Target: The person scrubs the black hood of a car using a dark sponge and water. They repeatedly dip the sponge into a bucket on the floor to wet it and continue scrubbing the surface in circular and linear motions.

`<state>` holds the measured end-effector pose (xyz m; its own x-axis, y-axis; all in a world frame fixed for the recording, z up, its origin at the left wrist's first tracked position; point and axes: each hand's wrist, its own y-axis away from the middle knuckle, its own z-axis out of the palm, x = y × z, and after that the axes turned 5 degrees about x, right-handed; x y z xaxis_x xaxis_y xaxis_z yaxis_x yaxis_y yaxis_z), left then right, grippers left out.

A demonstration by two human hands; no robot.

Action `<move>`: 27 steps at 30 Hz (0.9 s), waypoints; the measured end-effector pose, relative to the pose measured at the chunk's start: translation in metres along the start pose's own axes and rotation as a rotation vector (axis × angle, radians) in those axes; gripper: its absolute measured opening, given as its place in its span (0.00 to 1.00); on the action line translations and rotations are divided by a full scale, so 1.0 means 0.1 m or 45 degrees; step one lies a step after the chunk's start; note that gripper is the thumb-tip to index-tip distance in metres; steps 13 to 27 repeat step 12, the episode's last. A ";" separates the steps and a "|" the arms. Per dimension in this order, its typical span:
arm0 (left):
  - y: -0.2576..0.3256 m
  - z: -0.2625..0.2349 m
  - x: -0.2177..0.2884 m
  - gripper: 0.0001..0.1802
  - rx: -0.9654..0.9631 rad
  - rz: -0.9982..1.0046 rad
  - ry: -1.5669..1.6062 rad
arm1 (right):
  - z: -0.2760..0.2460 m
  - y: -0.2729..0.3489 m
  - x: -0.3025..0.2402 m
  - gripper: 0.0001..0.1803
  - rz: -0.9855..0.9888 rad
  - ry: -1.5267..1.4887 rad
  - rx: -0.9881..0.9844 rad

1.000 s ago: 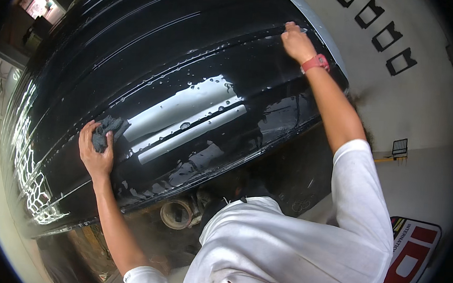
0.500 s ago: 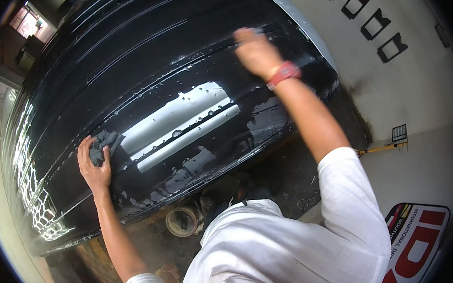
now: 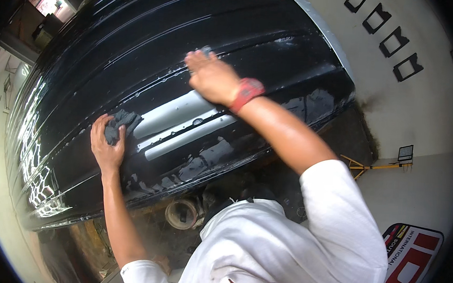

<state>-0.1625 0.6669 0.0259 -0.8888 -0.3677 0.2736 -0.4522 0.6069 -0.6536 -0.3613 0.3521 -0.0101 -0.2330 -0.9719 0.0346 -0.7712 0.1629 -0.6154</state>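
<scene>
A large glossy black vehicle panel (image 3: 154, 42), ridged and wet with water drops, curves beneath both hands. On its left part my left hand (image 3: 107, 146) rests with fingers and thumb around a crumpled dark grey cloth (image 3: 125, 124). Farther right and forward, my right hand (image 3: 215, 80), with a red watch (image 3: 247, 94) at the wrist, presses its fingers on the panel beside a ridge. A small greyish piece (image 3: 206, 51) shows at those fingertips; most of it is covered, so its kind is unclear. Between the hands lies a bright white reflection.
A round bucket (image 3: 181, 213) stands on the floor below the panel's near edge. To the right are a yellow stand (image 3: 372, 166) with a lamp (image 3: 405, 153), a sign (image 3: 410, 259) and several black frames (image 3: 393, 42) on the pale wall.
My right hand has swept left and nearer along the panel, with the small greyish piece under its fingers. The left hand stays on the cloth; the whole view has shifted slightly.
</scene>
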 end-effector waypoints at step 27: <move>0.04 -0.01 -0.04 0.18 0.030 -0.011 -0.022 | 0.04 -0.27 -0.45 0.17 0.098 0.185 -0.225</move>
